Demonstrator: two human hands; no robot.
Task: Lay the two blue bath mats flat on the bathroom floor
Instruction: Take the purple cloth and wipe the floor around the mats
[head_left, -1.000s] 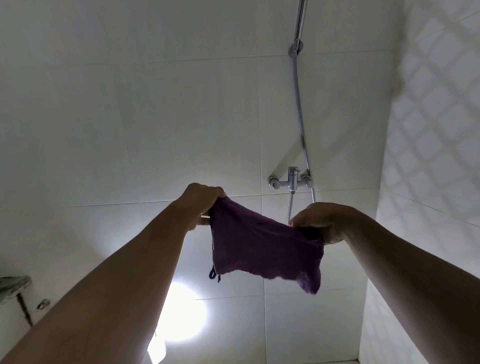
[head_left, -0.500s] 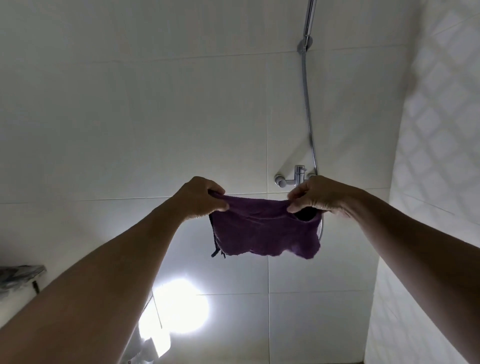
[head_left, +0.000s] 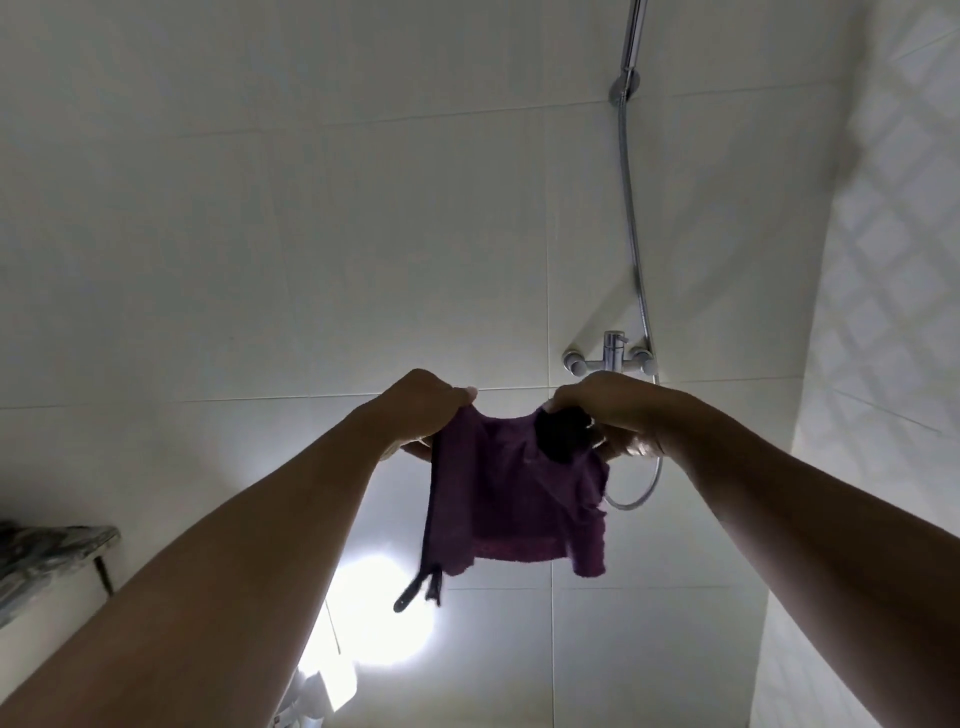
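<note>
A white tiled wall (head_left: 363, 234) fills the background, and in front of it a small purple cloth (head_left: 514, 499) hangs in the air by its top edge. The left hand (head_left: 423, 405) and the right hand (head_left: 608, 410) each have their fingers clenched on an upper corner of it. Behind the right hand a chrome shower tap (head_left: 613, 358) and its hose (head_left: 631, 208) are on the wall.

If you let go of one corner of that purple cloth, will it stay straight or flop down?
Probably flop. The purple cloth already sags and folds between the left hand and right hand, so it looks soft, not stiff. It also seems light, since pinched fingers alone hold it up. Its dark loop dangles loosely.
</note>
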